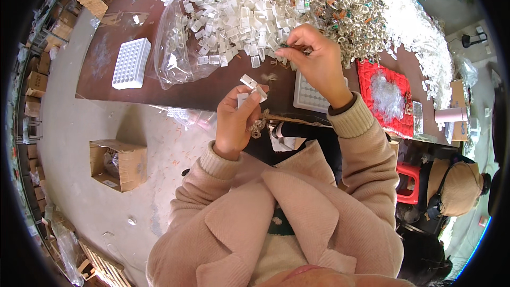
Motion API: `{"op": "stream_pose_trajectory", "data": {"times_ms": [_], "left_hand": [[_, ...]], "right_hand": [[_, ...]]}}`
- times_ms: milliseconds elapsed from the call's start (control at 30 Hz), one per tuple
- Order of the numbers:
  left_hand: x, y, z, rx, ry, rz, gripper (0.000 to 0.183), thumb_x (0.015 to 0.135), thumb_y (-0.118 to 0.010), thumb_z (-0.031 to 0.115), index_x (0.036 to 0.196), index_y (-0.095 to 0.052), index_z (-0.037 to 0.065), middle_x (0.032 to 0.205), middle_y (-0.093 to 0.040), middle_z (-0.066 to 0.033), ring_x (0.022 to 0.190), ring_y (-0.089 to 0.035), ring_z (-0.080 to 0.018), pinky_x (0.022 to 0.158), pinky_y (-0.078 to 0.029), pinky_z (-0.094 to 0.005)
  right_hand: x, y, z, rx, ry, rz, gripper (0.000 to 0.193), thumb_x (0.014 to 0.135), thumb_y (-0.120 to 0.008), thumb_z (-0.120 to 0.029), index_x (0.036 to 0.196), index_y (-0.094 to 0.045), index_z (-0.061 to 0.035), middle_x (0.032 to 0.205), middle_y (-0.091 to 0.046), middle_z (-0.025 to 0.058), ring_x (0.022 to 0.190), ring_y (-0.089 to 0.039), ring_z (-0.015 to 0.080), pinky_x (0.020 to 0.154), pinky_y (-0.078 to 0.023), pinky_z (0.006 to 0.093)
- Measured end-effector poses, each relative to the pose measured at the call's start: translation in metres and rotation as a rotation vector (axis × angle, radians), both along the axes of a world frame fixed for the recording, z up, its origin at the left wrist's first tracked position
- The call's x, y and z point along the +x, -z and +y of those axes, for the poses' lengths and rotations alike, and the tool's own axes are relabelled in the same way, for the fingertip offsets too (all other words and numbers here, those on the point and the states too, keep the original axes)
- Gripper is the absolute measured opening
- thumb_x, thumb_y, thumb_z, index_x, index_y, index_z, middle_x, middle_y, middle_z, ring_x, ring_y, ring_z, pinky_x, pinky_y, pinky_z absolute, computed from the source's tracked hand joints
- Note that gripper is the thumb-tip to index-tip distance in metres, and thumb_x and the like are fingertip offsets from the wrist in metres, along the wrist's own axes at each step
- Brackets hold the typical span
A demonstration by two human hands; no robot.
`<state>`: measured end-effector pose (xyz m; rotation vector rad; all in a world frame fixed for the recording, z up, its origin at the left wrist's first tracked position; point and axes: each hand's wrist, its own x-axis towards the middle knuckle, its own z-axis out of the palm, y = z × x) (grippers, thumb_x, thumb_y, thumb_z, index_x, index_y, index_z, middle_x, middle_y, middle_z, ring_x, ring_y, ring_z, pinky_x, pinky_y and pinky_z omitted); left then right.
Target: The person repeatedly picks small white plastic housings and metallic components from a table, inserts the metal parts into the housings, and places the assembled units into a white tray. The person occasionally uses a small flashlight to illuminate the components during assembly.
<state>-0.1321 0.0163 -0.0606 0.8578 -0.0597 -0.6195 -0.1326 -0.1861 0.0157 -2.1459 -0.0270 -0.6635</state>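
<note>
My left hand [237, 119] is closed around a few small white plastic boxes [248, 81], one of them standing up past the thumb. Several shiny ring-like pieces [257, 128] hang at the lower side of its palm. Over the table's front part, my right hand [317, 59] pinches a small dark green piece [283, 45] between thumb and fingertips; its exact kind is too small to tell. Just beyond that hand lie a heap of white and clear little boxes [239, 18] and a heap of ring-like pieces [348, 13] with green and orange bits.
Stacked white trays with round hollows [131, 64] sit at the table's left; another white tray [308, 94] is partly under my right wrist. A clear plastic bag [172, 64] borders the heap. To the right are a red cloth [390, 119] and a red stool [408, 183]. A cardboard box [130, 167] stands on the floor.
</note>
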Motion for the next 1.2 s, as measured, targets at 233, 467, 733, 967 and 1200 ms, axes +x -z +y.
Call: {"op": "stream_pose_trajectory", "data": {"times_ms": [233, 467, 733, 967, 1200], "left_hand": [[0.002, 0.009, -0.003, 0.107, 0.001, 0.004, 0.015, 0.098, -0.062, 0.011, 0.107, -0.064, -0.001, 0.108, -0.07, -0.0099, 0.055, -0.04, -0.0026, 0.046, -0.029, -0.0186], [-0.011, -0.009, 0.008, -0.107, 0.036, -0.109, 0.016, 0.095, -0.064, 0.004, 0.111, -0.064, 0.0, 0.111, -0.07, -0.0096, 0.057, -0.043, -0.0018, 0.046, -0.032, -0.0181], [-0.025, -0.013, 0.01, -0.094, 0.085, -0.156, 0.023, 0.091, -0.069, 0.0, 0.114, -0.064, 0.002, 0.094, -0.066, -0.0025, 0.057, -0.044, -0.001, 0.047, -0.033, -0.0165], [-0.033, -0.01, 0.013, -0.046, 0.145, -0.126, 0.026, 0.09, -0.069, -0.001, 0.116, -0.064, 0.002, 0.086, -0.065, -0.002, 0.053, -0.043, -0.0016, 0.046, -0.031, -0.0171], [-0.032, -0.015, 0.018, -0.123, 0.267, -0.07, 0.037, 0.085, -0.079, 0.013, 0.113, -0.064, -0.005, 0.101, -0.063, -0.0098, 0.051, -0.041, -0.0036, 0.042, -0.029, -0.0186]], "right_hand": [[-0.027, 0.001, 0.018, 0.077, -0.039, 0.17, 0.02, 0.08, -0.078, -0.001, 0.098, -0.068, -0.003, 0.091, -0.073, 0.0055, 0.08, -0.067, 0.0108, 0.068, -0.052, 0.0246], [-0.065, 0.013, 0.038, -0.273, -0.027, -0.093, 0.022, 0.078, -0.077, 0.002, 0.096, -0.068, -0.0063, 0.093, -0.069, 0.011, 0.081, -0.068, 0.0284, 0.07, -0.054, 0.0326], [-0.089, 0.018, 0.046, -0.152, -0.089, -0.061, 0.027, 0.08, -0.071, 0.004, 0.104, -0.067, -0.0074, 0.095, -0.064, 0.0098, 0.079, -0.064, 0.0302, 0.067, -0.053, 0.0377], [-0.104, 0.025, 0.04, -0.166, -0.109, -0.039, 0.031, 0.079, -0.07, 0.002, 0.109, -0.067, -0.0051, 0.099, -0.065, 0.0106, 0.081, -0.064, 0.0288, 0.07, -0.053, 0.0365], [-0.112, 0.028, 0.029, -0.401, -0.194, -0.299, 0.038, 0.069, -0.068, -0.003, 0.107, -0.065, -0.0007, 0.096, -0.061, 0.0109, 0.081, -0.062, 0.0288, 0.074, -0.054, 0.0383]]}}
